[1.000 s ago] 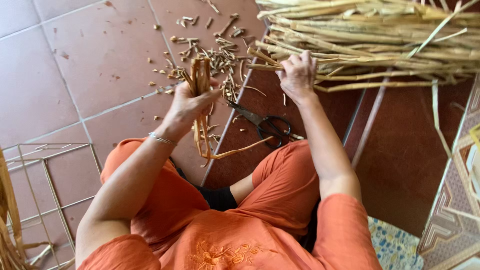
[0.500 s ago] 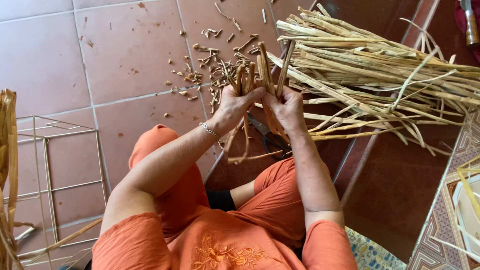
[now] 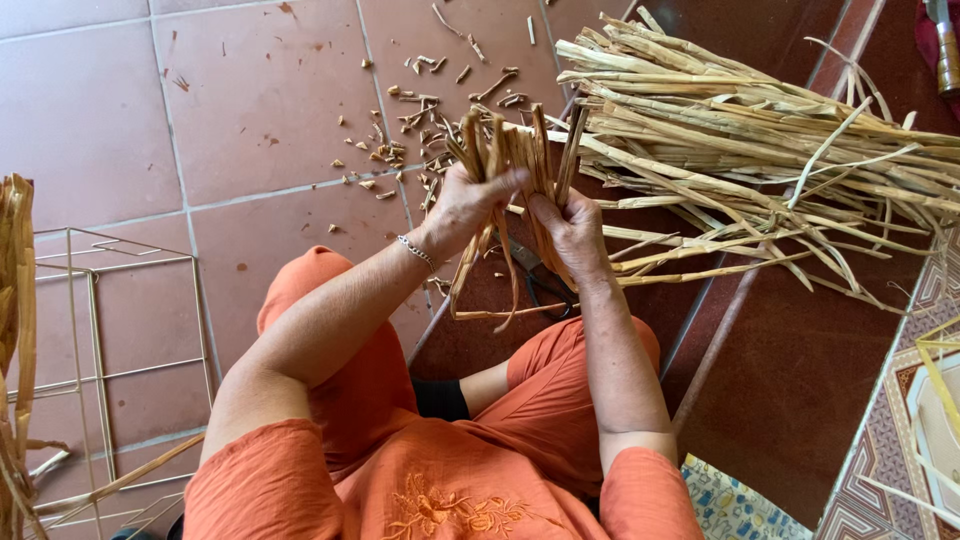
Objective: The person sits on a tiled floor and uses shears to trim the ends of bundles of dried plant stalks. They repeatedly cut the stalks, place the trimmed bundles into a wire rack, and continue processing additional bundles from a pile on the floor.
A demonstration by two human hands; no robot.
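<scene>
I sit on a tiled floor in orange clothes. My left hand (image 3: 470, 205), with a thin bracelet at the wrist, and my right hand (image 3: 572, 228) both grip a small bunch of dried straw-coloured fibre strips (image 3: 510, 150). The strips' ends stick up above my fingers and their tails hang down towards my knees. A big pile of the same dried stalks (image 3: 760, 160) lies on the floor just right of my hands. Scissors (image 3: 535, 285) lie on the floor under my right wrist, mostly hidden.
Short cut scraps (image 3: 420, 110) litter the tiles ahead of my hands. A thin metal wire frame (image 3: 100, 350) lies at the left, beside more fibre (image 3: 18, 300) at the left edge. A patterned mat (image 3: 890, 450) and a dark step edge lie at the right.
My right hand left the stalk pile and joined my left hand on the bunch. The bunch rose in front of me, and the view shifted so the pile sits lower.
</scene>
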